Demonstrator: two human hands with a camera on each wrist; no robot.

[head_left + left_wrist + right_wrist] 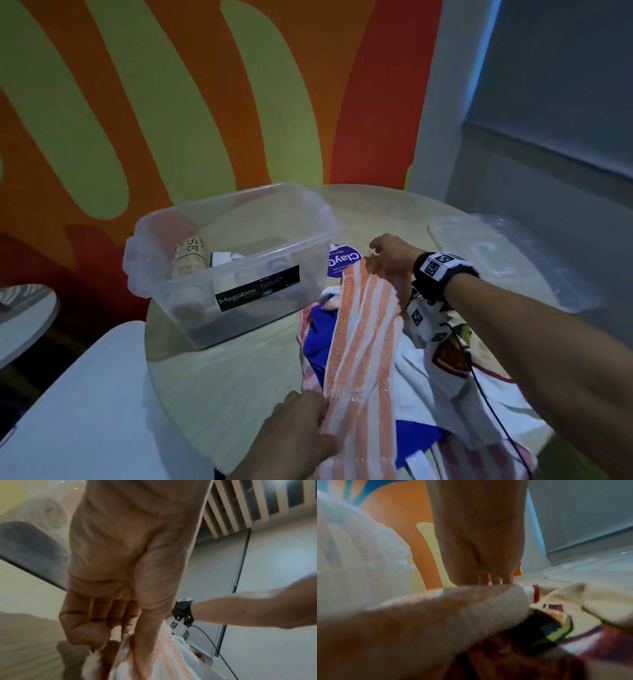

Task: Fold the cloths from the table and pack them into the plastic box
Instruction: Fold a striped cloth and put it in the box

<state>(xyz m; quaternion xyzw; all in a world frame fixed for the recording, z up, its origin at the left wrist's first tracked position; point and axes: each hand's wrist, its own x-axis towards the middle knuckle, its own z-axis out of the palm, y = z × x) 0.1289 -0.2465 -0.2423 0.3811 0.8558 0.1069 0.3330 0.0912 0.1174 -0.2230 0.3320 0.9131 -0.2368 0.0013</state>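
An orange-and-white striped towel (363, 342) is stretched lengthwise over a pile of cloths on the round table (222, 383). My left hand (308, 425) pinches its near end; the left wrist view shows the curled fingers (80, 631) on the towel's edge (164, 662). My right hand (380, 263) grips the far end, its fingers (489, 580) hooked over the towel (453, 608). The clear plastic box (239, 262) stands to the left of the right hand and holds several rolled cloths (188, 257).
Under the towel lie a blue cloth (318, 335), a white cloth (428, 377) and a pink striped one (479, 455). The box lid (507, 253) lies at the table's right. A purple sticker (342, 260) is beside the box. A white surface (85, 394) is at lower left.
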